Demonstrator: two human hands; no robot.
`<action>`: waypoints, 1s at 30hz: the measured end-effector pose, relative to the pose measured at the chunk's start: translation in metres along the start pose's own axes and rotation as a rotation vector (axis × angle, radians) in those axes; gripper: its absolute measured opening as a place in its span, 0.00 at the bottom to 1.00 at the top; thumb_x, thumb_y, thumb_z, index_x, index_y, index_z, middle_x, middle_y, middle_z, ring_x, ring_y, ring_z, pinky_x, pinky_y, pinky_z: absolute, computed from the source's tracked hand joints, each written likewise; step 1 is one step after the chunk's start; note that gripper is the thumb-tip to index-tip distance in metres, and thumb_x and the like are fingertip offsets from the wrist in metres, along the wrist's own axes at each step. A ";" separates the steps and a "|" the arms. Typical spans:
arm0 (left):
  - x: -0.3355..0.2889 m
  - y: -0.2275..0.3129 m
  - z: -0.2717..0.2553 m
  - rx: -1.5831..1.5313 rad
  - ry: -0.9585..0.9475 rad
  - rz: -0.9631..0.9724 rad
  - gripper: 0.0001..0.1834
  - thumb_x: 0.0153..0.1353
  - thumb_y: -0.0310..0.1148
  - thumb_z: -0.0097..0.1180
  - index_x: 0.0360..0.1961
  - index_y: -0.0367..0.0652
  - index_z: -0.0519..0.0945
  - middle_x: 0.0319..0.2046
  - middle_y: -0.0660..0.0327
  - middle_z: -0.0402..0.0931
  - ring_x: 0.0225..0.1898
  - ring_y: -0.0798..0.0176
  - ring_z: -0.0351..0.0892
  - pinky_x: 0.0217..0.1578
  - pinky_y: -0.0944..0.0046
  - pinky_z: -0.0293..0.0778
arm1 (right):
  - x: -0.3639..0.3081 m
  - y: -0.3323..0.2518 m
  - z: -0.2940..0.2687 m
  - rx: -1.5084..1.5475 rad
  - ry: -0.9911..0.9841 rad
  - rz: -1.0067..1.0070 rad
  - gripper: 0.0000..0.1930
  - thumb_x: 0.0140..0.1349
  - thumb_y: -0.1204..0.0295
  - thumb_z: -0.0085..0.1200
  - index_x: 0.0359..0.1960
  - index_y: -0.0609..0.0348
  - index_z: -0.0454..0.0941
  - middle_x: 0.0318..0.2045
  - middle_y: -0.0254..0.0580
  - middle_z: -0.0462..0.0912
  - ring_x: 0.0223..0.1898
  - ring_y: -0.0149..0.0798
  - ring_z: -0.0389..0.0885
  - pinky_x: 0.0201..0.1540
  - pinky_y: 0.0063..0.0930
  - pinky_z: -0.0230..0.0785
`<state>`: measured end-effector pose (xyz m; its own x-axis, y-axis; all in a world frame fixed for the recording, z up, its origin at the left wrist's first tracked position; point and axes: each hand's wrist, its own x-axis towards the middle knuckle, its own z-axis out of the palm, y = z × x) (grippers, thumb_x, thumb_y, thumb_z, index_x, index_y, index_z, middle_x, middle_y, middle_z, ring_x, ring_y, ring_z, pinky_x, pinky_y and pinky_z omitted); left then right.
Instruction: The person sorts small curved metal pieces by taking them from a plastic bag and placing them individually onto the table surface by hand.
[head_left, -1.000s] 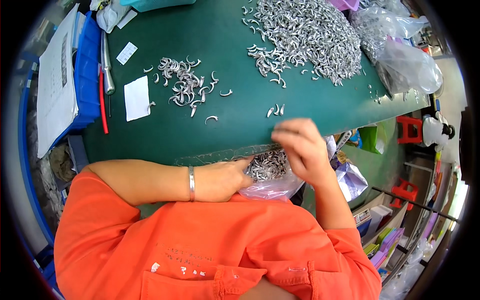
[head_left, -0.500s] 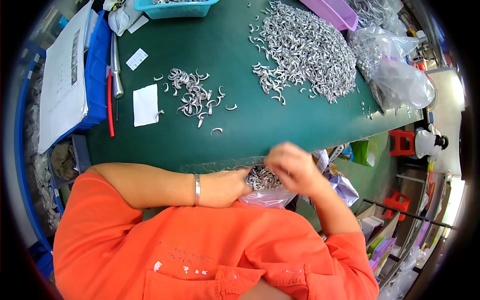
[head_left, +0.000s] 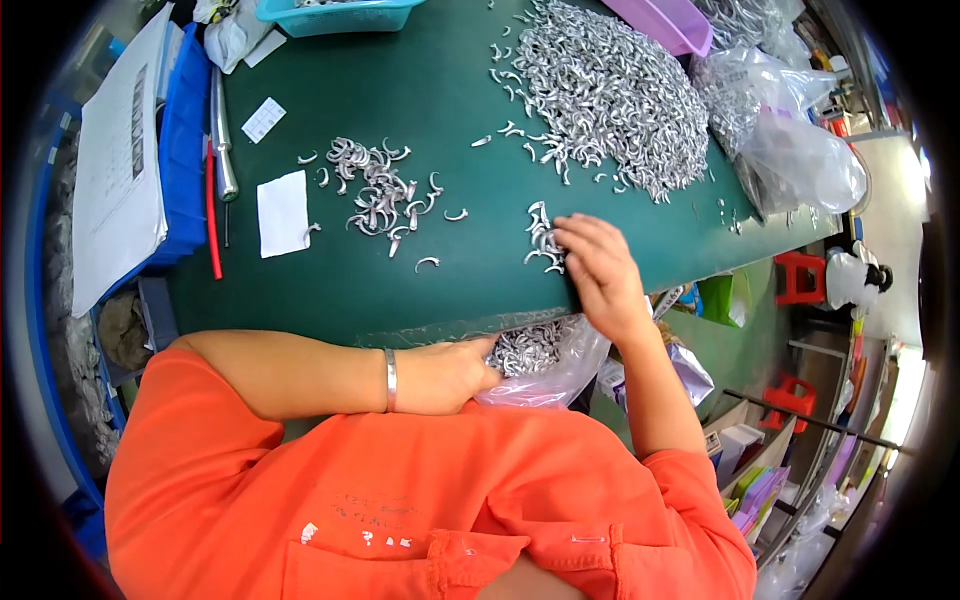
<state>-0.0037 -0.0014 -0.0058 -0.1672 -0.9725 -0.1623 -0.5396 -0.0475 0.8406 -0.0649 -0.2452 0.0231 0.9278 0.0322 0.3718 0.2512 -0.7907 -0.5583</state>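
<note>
Head view, looking down on a seated or standing worker's two bare hands at the near edge of a green tabletop [head_left: 450, 290]. Left forearm: laid nearly horizontal across the front of the body, elbow out to the side, a silver bracelet [head_left: 391, 380] at the wrist. Left hand [head_left: 445, 378]: back upward, fingers bent inward and narrowed on the left side of the mouth of a clear plastic bag [head_left: 550, 390]; the fingertips are largely hidden. The bag lies between table edge and torso, its mouth facing up, with curved metal pieces [head_left: 527, 350] visible inside.

Right forearm: raised steeply from the lower right, passing just right of the bag, with the wrist near the table's edge. Right hand [head_left: 605, 275]: reaching over the tabletop, back turned upward, fingers side by side, gently bent and pointing left, the thumb below them; the hand is loosely spread rather than clenched. Its fingertips meet the right side of a small cluster of similar pieces [head_left: 540, 238]. Whether any piece lies beneath the fingers cannot be told.

Surroundings: a large heap [head_left: 615, 100] of the same silvery pieces occupies the far right of the table, beside a purple basin [head_left: 665, 25]; a smaller group [head_left: 378, 195] lies to the left, near a white paper slip [head_left: 284, 214]. Farther left, a red rod [head_left: 212, 210] lies alongside a blue tray [head_left: 187, 160].
</note>
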 end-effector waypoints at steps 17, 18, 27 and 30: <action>-0.002 -0.004 0.002 0.041 0.141 0.062 0.18 0.53 0.26 0.54 0.48 0.42 0.82 0.60 0.28 0.56 0.55 0.30 0.70 0.56 0.49 0.71 | -0.078 -0.055 -0.049 0.323 -0.852 0.483 0.10 0.54 0.69 0.62 0.37 0.58 0.82 0.30 0.45 0.82 0.32 0.48 0.80 0.38 0.37 0.71; -0.002 -0.004 0.003 0.054 0.172 0.079 0.18 0.53 0.25 0.54 0.47 0.42 0.82 0.59 0.29 0.58 0.55 0.31 0.70 0.55 0.49 0.72 | -0.070 -0.058 -0.048 0.230 -0.628 0.353 0.09 0.54 0.71 0.62 0.36 0.59 0.82 0.28 0.44 0.82 0.30 0.48 0.79 0.36 0.37 0.71; -0.004 0.007 -0.006 0.007 0.096 0.004 0.12 0.51 0.22 0.54 0.39 0.37 0.82 0.62 0.25 0.54 0.54 0.30 0.71 0.51 0.49 0.73 | -0.055 -0.042 -0.015 0.235 -0.312 0.121 0.13 0.50 0.78 0.65 0.39 0.61 0.80 0.39 0.45 0.77 0.40 0.49 0.75 0.42 0.36 0.70; -0.005 0.004 -0.002 0.023 0.169 0.049 0.13 0.51 0.23 0.55 0.39 0.37 0.82 0.62 0.26 0.54 0.53 0.31 0.72 0.51 0.49 0.74 | -0.032 -0.059 0.000 0.087 -0.157 0.042 0.13 0.49 0.79 0.63 0.39 0.62 0.80 0.37 0.44 0.78 0.37 0.49 0.76 0.40 0.37 0.71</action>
<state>-0.0037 0.0031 -0.0008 -0.0540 -0.9981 -0.0305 -0.5533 0.0045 0.8329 -0.1097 -0.1999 0.0439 0.9678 0.1007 0.2307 0.2283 -0.7373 -0.6358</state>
